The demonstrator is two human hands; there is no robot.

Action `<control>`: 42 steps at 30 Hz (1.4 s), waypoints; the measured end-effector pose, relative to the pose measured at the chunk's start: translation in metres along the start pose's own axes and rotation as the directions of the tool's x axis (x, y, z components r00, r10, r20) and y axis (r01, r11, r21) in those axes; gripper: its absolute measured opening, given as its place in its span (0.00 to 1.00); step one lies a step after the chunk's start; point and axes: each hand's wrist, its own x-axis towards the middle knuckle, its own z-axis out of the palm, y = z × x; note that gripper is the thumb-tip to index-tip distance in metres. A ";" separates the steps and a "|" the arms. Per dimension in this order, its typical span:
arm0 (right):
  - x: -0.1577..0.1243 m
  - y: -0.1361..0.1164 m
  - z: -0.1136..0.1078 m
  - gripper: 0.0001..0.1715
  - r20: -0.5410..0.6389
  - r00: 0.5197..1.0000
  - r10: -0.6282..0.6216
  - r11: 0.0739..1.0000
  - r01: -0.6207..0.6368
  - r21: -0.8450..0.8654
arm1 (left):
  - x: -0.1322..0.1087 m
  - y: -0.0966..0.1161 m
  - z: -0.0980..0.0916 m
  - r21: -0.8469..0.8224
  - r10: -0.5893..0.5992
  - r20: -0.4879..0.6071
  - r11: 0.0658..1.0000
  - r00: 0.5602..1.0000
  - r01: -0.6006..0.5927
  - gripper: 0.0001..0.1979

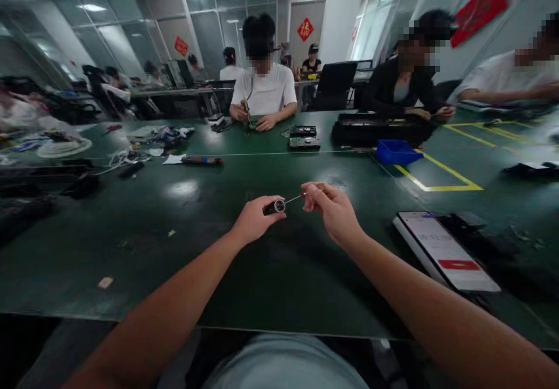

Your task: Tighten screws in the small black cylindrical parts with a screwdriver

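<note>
Working, apparently, a thin tool at a cylinder, near-middle over the table. Your left hand: pinching the cylinder. Your right hand: pinching the thin tool. Tip contact: unclear. Next move: likely wants steady alignment.

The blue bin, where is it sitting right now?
In the head view, the blue bin sits right of centre on the green table, just in front of the long black case, beside the yellow outline.
</note>
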 end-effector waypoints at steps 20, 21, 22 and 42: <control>-0.004 -0.004 0.004 0.24 0.032 0.997 0.066 0.980 -0.059 -0.191 | -0.001 0.000 0.000 -0.033 0.042 0.006 0.999 0.999 -0.042 0.19; -0.004 -0.005 0.005 0.23 0.033 0.996 0.077 0.978 -0.069 -0.197 | -0.001 -0.001 0.000 -0.031 0.044 0.004 0.999 0.999 -0.044 0.19; -0.004 -0.006 0.006 0.22 0.035 0.996 0.087 0.977 -0.078 -0.197 | -0.001 -0.001 0.000 -0.030 0.045 0.003 0.999 0.999 -0.045 0.19; -0.002 0.002 0.004 0.15 0.045 0.994 0.095 0.993 -0.092 -0.071 | -0.001 0.001 -0.001 -0.039 0.026 -0.007 0.999 1.000 -0.026 0.19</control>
